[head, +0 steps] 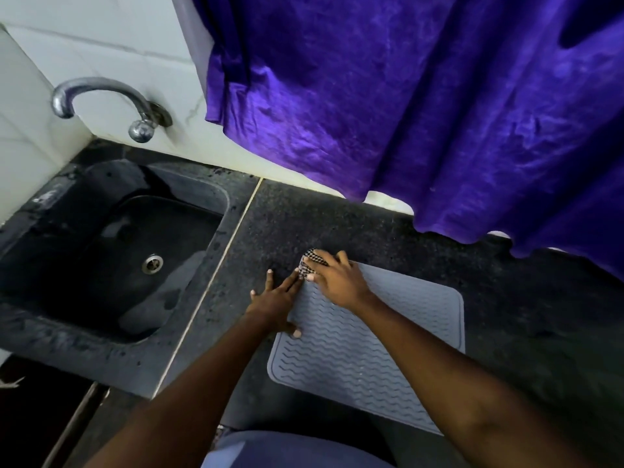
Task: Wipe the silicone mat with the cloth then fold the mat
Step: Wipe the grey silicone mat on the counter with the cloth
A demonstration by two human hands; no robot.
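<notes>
The grey silicone mat [368, 346] lies flat on the dark surface [506, 265]. The right hand [337, 282] clutches the checkered cloth [310, 263] at the mat's far-left corner. The left hand [277, 302] presses flat, released, on the mat's left edge.

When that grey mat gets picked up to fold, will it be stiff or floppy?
Probably floppy: the mat lies thin and flat on the counter with rounded corners. It may slide when pushed, since the left hand is pressing its edge while the right hand wipes.
</notes>
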